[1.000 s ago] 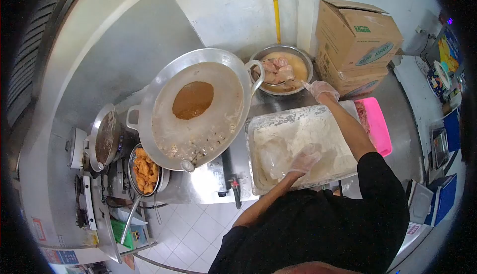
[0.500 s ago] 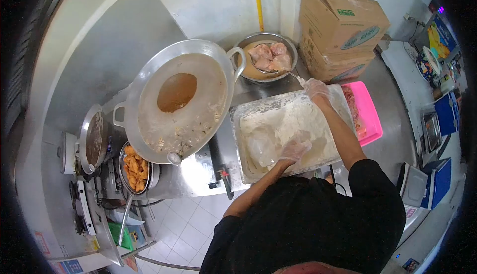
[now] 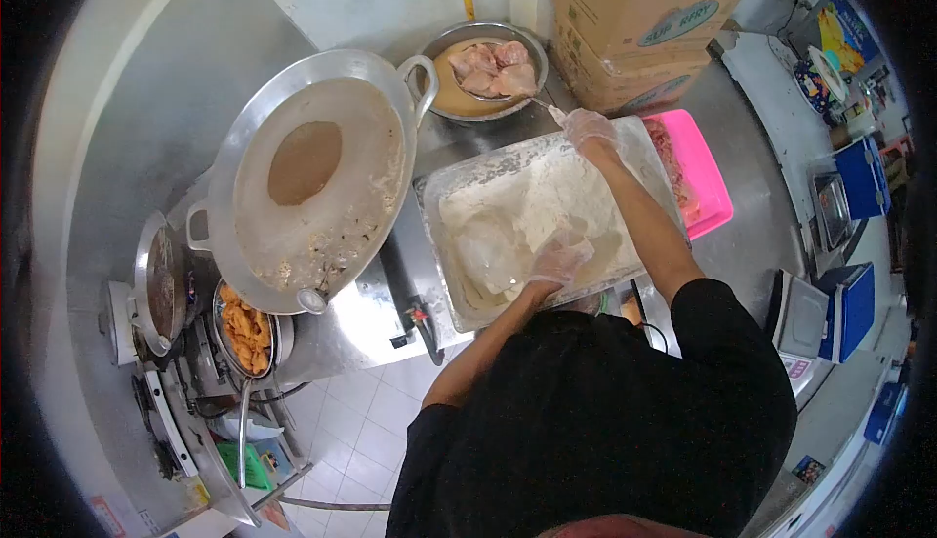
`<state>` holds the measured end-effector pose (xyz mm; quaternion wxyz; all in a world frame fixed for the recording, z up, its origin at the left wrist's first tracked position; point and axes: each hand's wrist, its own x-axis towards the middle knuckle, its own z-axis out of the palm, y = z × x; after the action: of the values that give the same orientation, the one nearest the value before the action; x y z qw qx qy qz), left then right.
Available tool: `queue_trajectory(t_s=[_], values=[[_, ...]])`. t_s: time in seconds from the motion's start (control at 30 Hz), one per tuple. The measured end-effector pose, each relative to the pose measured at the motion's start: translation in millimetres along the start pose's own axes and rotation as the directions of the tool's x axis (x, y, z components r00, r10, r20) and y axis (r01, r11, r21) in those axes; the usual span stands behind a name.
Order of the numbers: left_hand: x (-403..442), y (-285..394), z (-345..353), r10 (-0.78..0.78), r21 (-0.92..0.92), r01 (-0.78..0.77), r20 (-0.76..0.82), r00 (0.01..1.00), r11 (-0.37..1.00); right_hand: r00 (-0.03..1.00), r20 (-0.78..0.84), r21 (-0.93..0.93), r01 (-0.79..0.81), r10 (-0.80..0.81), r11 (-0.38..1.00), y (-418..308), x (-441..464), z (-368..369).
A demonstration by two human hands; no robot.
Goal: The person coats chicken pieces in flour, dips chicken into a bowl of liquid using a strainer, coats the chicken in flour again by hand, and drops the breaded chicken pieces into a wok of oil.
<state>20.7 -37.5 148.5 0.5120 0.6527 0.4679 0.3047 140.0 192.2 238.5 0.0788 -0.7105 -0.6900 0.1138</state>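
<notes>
My right hand (image 3: 590, 132), in a clear plastic glove, is closed around the handle of a strainer (image 3: 532, 101). Raw chicken pieces (image 3: 496, 70) sit in the strainer, over a metal bowl (image 3: 539, 48) of light brown liquid. My left hand (image 3: 561, 256), also gloved, is low over the near part of a metal tray (image 3: 441, 289) of white flour (image 3: 556, 192). Its fingers look loosely stretched, with nothing visible in them. A translucent, rounded plastic item (image 3: 488, 250) lies in the flour just left of that hand.
A large wok (image 3: 244, 138) of cloudy liquid stands left of the tray. Fried pieces (image 3: 246, 333) fill another strainer by a smaller pan (image 3: 146, 294). Right of the tray is a pink basin (image 3: 711, 187) with reddish contents. Cardboard boxes (image 3: 634, 31) are stacked behind.
The view has shifted, so the whole scene sits further left and higher. My right hand keeps hold of the strainer over the bowl; my left hand stays over the flour.
</notes>
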Motion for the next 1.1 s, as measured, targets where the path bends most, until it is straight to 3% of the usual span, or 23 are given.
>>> queue_trajectory(t_s=[0.1,0.17,0.23,0.3,0.37,0.47,0.57,0.63,0.7,0.77,0.8,0.83,0.93,1.0,1.1], values=[[0.6,-13.4,3.1,0.107,0.241,-0.121,0.072,0.992,0.963,1.000,-0.019,-0.027,-0.016,0.016,1.000,-5.2,-8.2,-8.0],[-7.2,26.7,-11.4,0.046,0.411,-0.087,0.108,0.993,0.908,0.999,-0.030,-0.074,0.035,-0.038,0.997,-7.1,-10.6,-9.7],[-3.2,8.5,-2.1,0.144,0.254,-0.138,-0.008,0.989,0.957,0.991,-0.038,-0.205,0.119,-0.130,0.971,-3.7,-9.6,-6.5],[-1.1,-8.7,5.2,0.125,0.142,-0.116,-0.055,0.991,0.983,0.966,-0.022,-0.414,0.226,-0.258,0.882,3.0,-5.8,4.0],[0.9,-12.1,5.6,0.008,0.080,-0.007,-0.014,1.000,0.997,0.985,-0.061,-0.262,0.139,-0.160,0.955,2.3,-3.9,5.8],[-2.5,-5.5,2.8,0.036,0.076,-0.035,-0.005,0.999,0.996,0.991,-0.071,-0.149,0.104,-0.115,0.983,-1.0,-7.9,-0.8],[-2.1,4.6,-3.5,0.081,0.374,-0.114,0.104,0.991,0.920,0.998,-0.047,-0.100,0.031,-0.035,0.995,-0.8,-1.2,5.2],[0.2,10.6,-6.2,-0.036,0.363,-0.024,0.158,0.987,0.932,0.999,-0.033,-0.069,0.008,-0.011,0.998,1.7,3.6,6.7],[-0.4,14.8,-8.4,-0.064,0.243,0.035,0.114,0.991,0.969,0.999,-0.027,-0.040,0.046,-0.047,0.998,2.3,-2.5,1.5],[-0.7,12.7,-4.9,-0.025,0.000,0.025,-0.042,0.999,1.000,1.000,0.011,-0.009,-0.010,0.010,1.000,-0.2,-8.5,-9.3],[2.6,-1.1,0.3,0.030,0.129,-0.024,-0.042,0.999,0.991,0.999,0.030,0.004,-0.039,0.039,0.999,1.1,-12.5,-13.6],[7.5,-32.4,10.5,0.081,0.255,-0.070,-0.034,0.996,0.964,1.000,0.016,-0.045,0.004,-0.003,0.999,5.7,-19.5,-14.1],[9.0,-27.7,4.5,0.040,0.366,-0.021,-0.045,0.998,0.931,0.983,-0.036,-0.155,0.173,-0.180,0.973,49.9,-31.6,-4.3],[7.2,-14.3,-5.2,0.013,0.292,0.011,-0.080,0.997,0.956,0.928,-0.103,-0.179,0.336,-0.357,0.925,109.4,-35.1,14.8],[6.0,2.0,-13.6,-0.034,0.127,0.056,-0.167,0.985,0.990,0.936,-0.209,-0.262,0.226,-0.283,0.938,142.8,-99.8,-16.3]])
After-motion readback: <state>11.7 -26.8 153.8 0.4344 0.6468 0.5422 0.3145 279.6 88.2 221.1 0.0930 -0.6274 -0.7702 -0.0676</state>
